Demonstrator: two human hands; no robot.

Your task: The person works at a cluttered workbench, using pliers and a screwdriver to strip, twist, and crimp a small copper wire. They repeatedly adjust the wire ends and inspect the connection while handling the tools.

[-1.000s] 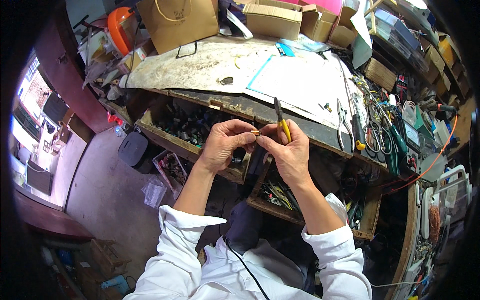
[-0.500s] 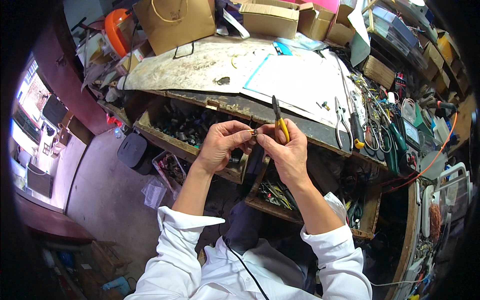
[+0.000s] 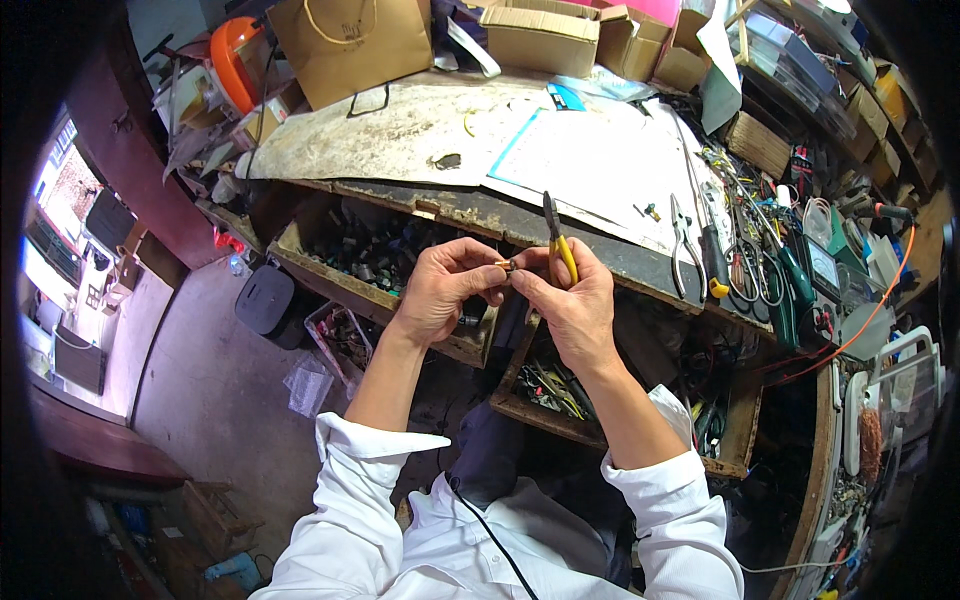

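Both hands meet in front of the bench edge, over the open drawers. My left hand (image 3: pixel 448 285) is closed, its thumb and fingers pinching a tiny orange and dark piece (image 3: pixel 505 265) whose kind I cannot make out. My right hand (image 3: pixel 572 295) is closed too. Its thumb and forefinger touch the other end of that small piece. Yellow-handled pliers (image 3: pixel 560 240) are tucked in the same right hand, jaws pointing up and away over the bench edge. The palms and the far side of the small piece are hidden by the fingers.
On the bench (image 3: pixel 350 140) lie a white sheet (image 3: pixel 575 150), larger pliers (image 3: pixel 685 245) and a screwdriver (image 3: pixel 714 262). Many tools crowd the right side. A wooden drawer (image 3: pixel 340 285) of dark parts stands open at left, another drawer (image 3: pixel 550 420) below my right forearm. Cardboard boxes (image 3: pixel 540 45) line the back.
Almost nothing differs. The fingertips have shifted very slightly around the small piece; the pliers stay in my right hand.
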